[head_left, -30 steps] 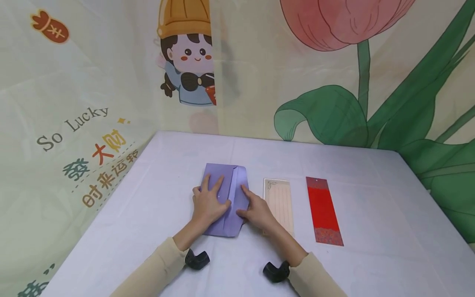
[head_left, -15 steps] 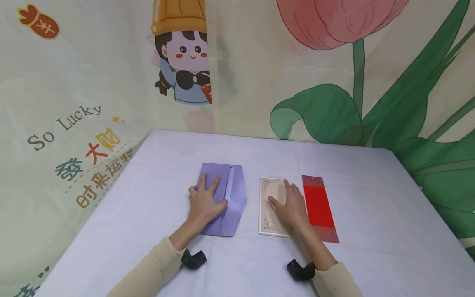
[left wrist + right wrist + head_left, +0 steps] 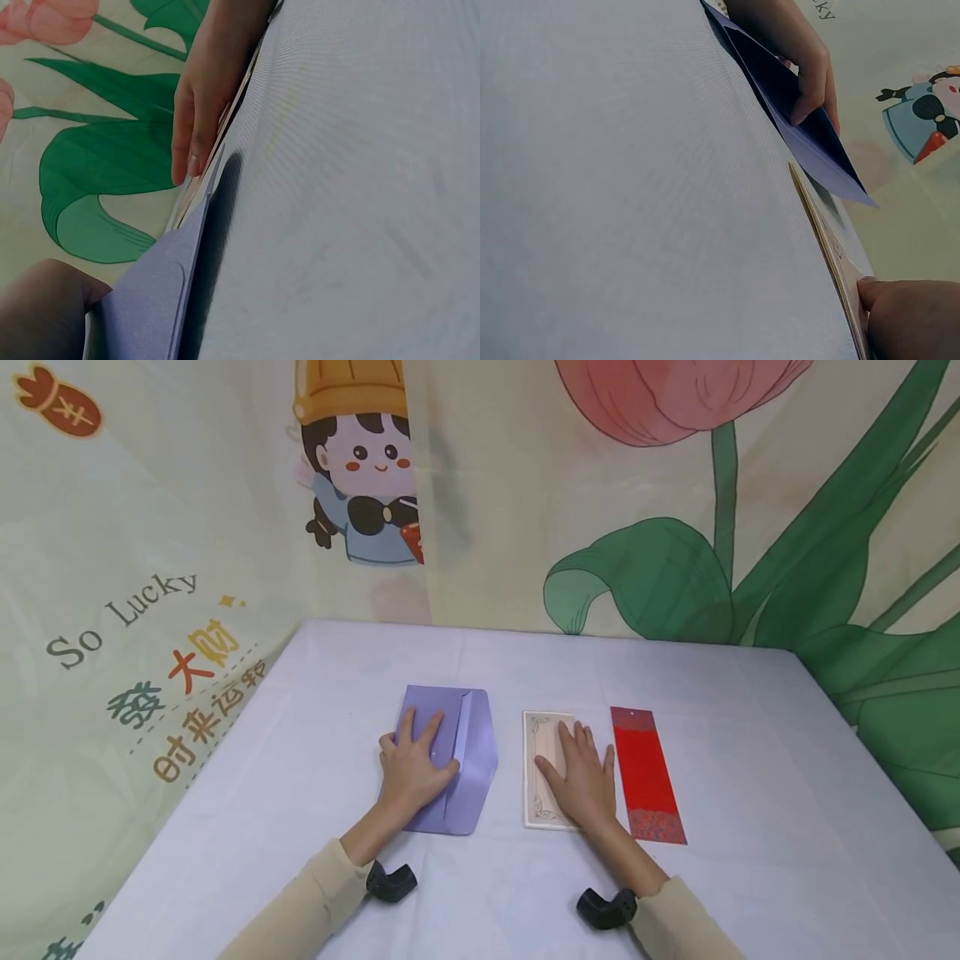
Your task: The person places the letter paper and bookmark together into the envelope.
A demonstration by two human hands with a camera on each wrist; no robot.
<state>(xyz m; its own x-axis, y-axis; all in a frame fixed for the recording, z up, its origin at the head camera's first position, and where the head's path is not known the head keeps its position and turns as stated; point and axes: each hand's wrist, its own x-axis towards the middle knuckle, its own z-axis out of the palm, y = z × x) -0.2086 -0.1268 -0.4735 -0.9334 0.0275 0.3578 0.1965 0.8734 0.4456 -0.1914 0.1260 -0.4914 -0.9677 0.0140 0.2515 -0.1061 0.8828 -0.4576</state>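
A purple envelope (image 3: 480,756) lies on the white-covered table, its flap spread out to the right. My left hand (image 3: 412,768) rests on the envelope's left part with straight, spread fingers. To the right is a thin stack of cream cards (image 3: 537,777) with ornamental corners. Across its right half my right hand (image 3: 588,781) lies with fingers extended, hiding much of the top card. In the right wrist view the thumb (image 3: 866,292) touches the top of the card stack (image 3: 838,274), and the envelope (image 3: 810,146) gapes at its flap side.
A long red strip (image 3: 648,777) with a small hole at its top, like a bookmark, lies just right of the cards. A printed backdrop (image 3: 487,527) stands behind the table (image 3: 337,660). Black wrist devices (image 3: 607,908) sit below both hands.
My right hand has left the envelope flap, moved right and come to lie on the card stack. The left hand has stayed on the envelope. The view has shifted slightly.
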